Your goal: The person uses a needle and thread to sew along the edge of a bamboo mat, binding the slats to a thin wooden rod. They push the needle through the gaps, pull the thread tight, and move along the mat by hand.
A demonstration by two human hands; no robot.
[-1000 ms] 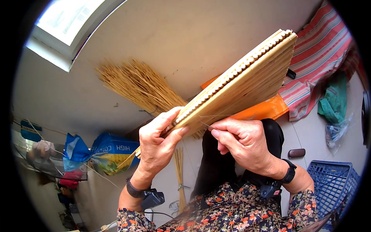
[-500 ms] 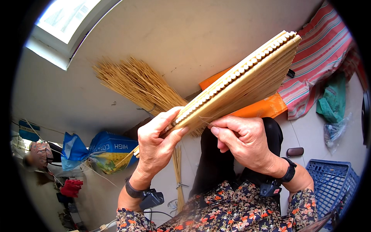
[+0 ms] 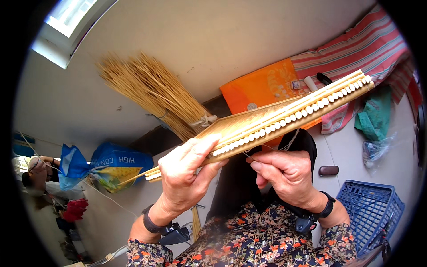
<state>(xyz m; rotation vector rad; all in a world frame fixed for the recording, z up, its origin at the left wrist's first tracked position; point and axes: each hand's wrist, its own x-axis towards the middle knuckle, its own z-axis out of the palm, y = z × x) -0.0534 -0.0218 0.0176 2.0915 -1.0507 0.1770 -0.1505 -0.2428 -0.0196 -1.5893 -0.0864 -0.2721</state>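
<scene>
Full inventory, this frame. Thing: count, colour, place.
Stalk panel: 1, straw-yellow, centre
Thread: 1, pale, below panel
Large stalk bundle: 1, straw-yellow, against wall
Small stalk bundle: 1, straw-yellow, lower centre
Sheet: 1, orange, behind panel
Striped cloth: 1, mainly red, upper right
Bag: 1, green, right
Oblong case: 1, brown, floor
Basket: 1, blue, lower right
Sack: 1, blue and yellow, left
Window: 1, white, upper left
Left-rim clutter: unclear
Wristbands: 2, black, wrists
Left hand: 1, bare, gripping panel
Right hand: 1, bare, pinching thread
</scene>
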